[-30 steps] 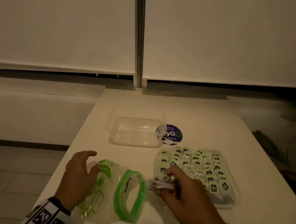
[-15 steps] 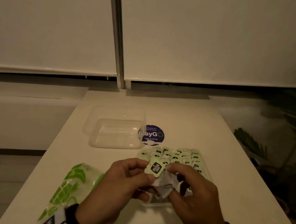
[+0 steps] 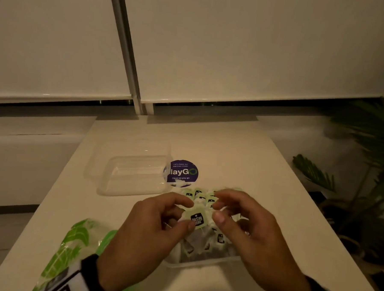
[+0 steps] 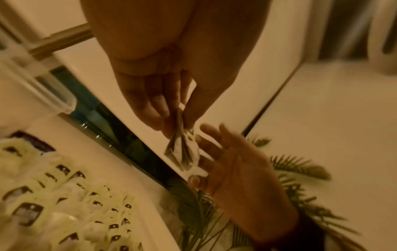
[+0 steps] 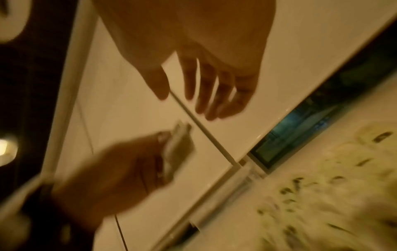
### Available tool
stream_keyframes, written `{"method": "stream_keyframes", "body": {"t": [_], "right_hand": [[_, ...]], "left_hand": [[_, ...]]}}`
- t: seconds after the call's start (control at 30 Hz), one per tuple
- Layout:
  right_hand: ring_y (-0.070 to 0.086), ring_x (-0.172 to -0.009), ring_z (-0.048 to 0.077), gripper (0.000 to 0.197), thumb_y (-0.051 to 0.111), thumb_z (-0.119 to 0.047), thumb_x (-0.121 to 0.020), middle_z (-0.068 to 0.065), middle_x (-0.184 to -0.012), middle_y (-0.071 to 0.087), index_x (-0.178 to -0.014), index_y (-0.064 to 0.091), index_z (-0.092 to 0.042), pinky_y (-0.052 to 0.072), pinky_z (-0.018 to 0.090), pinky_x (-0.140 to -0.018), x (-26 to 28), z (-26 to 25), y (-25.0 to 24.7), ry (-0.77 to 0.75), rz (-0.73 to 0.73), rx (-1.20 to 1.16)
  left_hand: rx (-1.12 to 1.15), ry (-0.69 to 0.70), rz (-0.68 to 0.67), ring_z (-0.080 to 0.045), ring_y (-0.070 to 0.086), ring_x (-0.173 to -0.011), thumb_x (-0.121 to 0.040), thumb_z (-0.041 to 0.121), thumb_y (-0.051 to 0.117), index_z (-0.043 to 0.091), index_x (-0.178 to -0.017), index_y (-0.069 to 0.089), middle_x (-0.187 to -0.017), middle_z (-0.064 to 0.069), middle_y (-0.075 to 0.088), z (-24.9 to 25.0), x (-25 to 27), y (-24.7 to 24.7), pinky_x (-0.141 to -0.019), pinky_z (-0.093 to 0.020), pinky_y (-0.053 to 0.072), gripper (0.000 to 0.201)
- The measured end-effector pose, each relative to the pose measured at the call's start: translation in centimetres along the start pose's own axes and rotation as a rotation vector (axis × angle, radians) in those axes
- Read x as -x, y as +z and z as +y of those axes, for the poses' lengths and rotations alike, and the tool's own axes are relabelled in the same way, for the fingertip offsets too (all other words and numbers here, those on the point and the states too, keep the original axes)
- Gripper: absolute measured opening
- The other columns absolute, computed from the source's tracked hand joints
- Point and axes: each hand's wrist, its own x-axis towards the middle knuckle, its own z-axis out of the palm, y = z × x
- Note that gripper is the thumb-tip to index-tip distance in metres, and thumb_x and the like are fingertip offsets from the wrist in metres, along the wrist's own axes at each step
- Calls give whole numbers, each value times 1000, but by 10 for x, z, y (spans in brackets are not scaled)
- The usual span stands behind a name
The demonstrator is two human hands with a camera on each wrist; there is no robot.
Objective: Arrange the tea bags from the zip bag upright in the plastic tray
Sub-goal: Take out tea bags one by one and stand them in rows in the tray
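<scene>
Your left hand (image 3: 146, 227) pinches a small bunch of tea bags (image 3: 197, 219) between thumb and fingertips, held up just above the near end of the plastic tray (image 3: 202, 262); the green tag with its dark label faces you, and the left wrist view shows the white pouches fanning out below your fingers (image 4: 150, 108); your right hand (image 3: 246, 232) sits just beside the bunch with its fingers spread and relaxed, gripping nothing that the right wrist view shows, though the thumb is near the tag.

As for progress, you look well along; the tray is already packed with rows of tea bags standing with their green tags up, visible past your fingers at the far end and in the left wrist view (image 4: 64, 212); your hands hide the near end, so you cannot tell how much room is left there. The zip bag (image 3: 74, 246) lies flat and slack on the table (image 3: 241, 159) to your left, apart from both hands; it looks close to empty, but its inside is too dim to be sure.

What remains, as far as I can judge: sort the bunch in your left hand, stand those bags in the tray, and check the zip bag for stragglers; a clear lid (image 3: 132, 171) waits beyond the tray beside a purple sticker (image 3: 184, 174).
</scene>
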Motion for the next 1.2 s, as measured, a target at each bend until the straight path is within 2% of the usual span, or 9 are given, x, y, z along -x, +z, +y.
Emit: {"method": "stream_keyframes", "body": {"t": [0.07, 0.17, 0.33, 0.5, 0.63, 0.77, 0.97, 1.1, 1.2], "right_hand": [[65, -79, 10, 16, 74, -23, -85, -5, -90, 70, -101, 73, -28, 49, 19, -61, -12, -1, -2, 76, -110, 2], [61, -69, 7, 8, 71, -11, -87, -1, -77, 71, -88, 76, -17, 47, 20, -62, -19, 1, -5, 115, -176, 23], [59, -67, 15, 7, 69, -7, -87, 5, -73, 68, -81, 72, -8, 48, 26, -54, -16, 6, -21, 302, -145, -172], [54, -59, 11, 10, 66, -4, -87, 5, -71, 64, -79, 69, -9, 45, 25, -50, -9, 13, -25, 386, -109, -292], [55, -60, 13, 7, 70, -2, -84, 8, -74, 62, -87, 72, -8, 45, 23, -47, -6, 18, -23, 390, -124, -342], [59, -59, 15, 20, 77, 4, -75, 5, -70, 63, -88, 74, -11, 48, 24, -47, -7, 21, -21, 350, -160, -298], [58, -59, 19, 21, 81, 4, -70, 10, -72, 65, -79, 76, -15, 50, 25, -47, -9, 22, -21, 322, -127, -246], [58, -56, 18, 19, 81, 4, -70, 11, -72, 63, -81, 76, -11, 52, 27, -46, -9, 23, -21, 331, -128, -244], [59, -56, 20, 17, 78, 6, -72, 15, -73, 63, -83, 76, -6, 53, 28, -47, -9, 22, -28, 293, -102, -233]], "left_hand": [[-30, 17, -6, -7, 53, -56, -77, 9, 78, 25, -92, 70, -55, 8, 57, 1, -1, 6, -61, -31, 47, 23], [105, -61, -48, -13, 52, -54, -72, 3, 81, 17, -92, 69, -53, 2, 58, 3, -4, 12, -58, -34, 47, 27], [370, -190, -79, -16, 60, -53, -62, 6, 85, 7, -91, 70, -67, -13, 69, -1, -7, 18, -49, -25, 50, 33], [504, -245, -67, -17, 59, -53, -62, 6, 75, 0, -92, 70, -67, -13, 67, -8, -11, 29, -48, -27, 50, 31], [429, -226, -51, -16, 57, -56, -62, 3, 84, 6, -90, 74, -69, -10, 65, -14, -15, 33, -50, -24, 49, 30], [389, -188, -39, -20, 49, -58, -73, 10, 76, 10, -91, 76, -72, -10, 60, -18, -13, 37, -51, -21, 43, 19], [447, -293, -34, -27, 56, -71, -73, 12, 75, 9, -85, 75, -82, -24, 64, -18, -12, 38, -64, -35, 45, 13], [462, -321, 8, -26, 58, -73, -65, 22, 73, 8, -83, 74, -83, -21, 66, -19, -15, 33, -66, -36, 47, 23], [412, -296, 63, -15, 61, -67, -79, 11, 70, 9, -81, 75, -77, -14, 68, -25, -18, 28, -61, -31, 49, 6]]}}
